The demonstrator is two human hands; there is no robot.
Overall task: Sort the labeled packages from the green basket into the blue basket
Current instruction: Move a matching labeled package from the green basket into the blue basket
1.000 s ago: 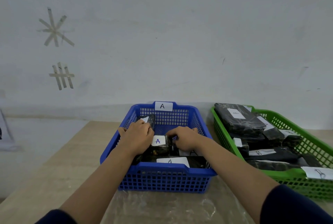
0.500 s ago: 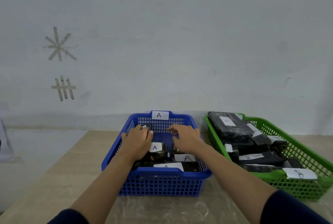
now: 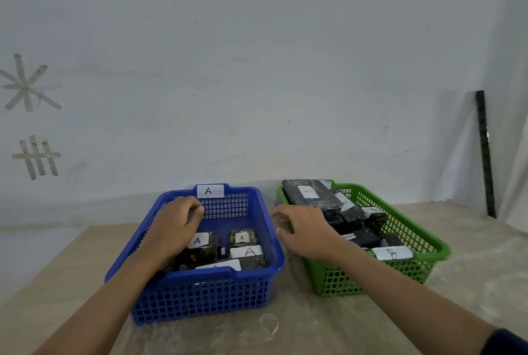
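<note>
In the blue basket [image 3: 197,294], at 9 o'clock, 4 labeled packages [image 3: 245,251] lie; several remain in the green basket [image 3: 411,266]. Left hand [image 3: 175,224] loosely curled, right hand [image 3: 307,230] spread; both empty.

Left hand [image 3: 177,224]: centre-left of frame, palm down, fingers loosely curled, holding nothing.
Right hand [image 3: 307,230]: centre, palm down, fingers spread and relaxed, empty.
Forearms: both bare, reaching up from the lower corners.

Two bare forearms; dark navy sleeve cuff [image 3: 508,341] at the right elbow, nothing worn on either hand.
</note>
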